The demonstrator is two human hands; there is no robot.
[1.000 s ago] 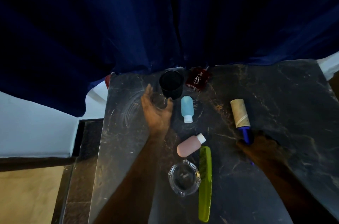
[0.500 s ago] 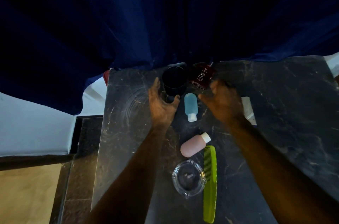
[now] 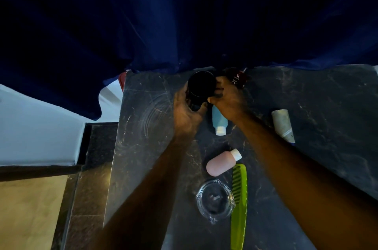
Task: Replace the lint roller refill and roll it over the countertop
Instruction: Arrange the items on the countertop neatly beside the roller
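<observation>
**Both hands on the black cup, lint roller lying apart**

Two hands meet at one black cup near the far edge of the dark marble countertop. The left hand wraps its fingers around the cup's left side and base, grasping it. The right hand touches the cup's right rim with thumb and fingertips; whether it truly grips cannot be told.

One lint roller lies on the countertop well to the right of the right forearm, untouched, its pale roll pointing away from the person and its handle mostly hidden.

Two small bottles lie between the forearms: one blue bottle just below the cup, one pink bottle nearer the person. One green comb lies beside one glass ashtray. One dark red bottle sits just behind the right hand, under a blue curtain
</observation>
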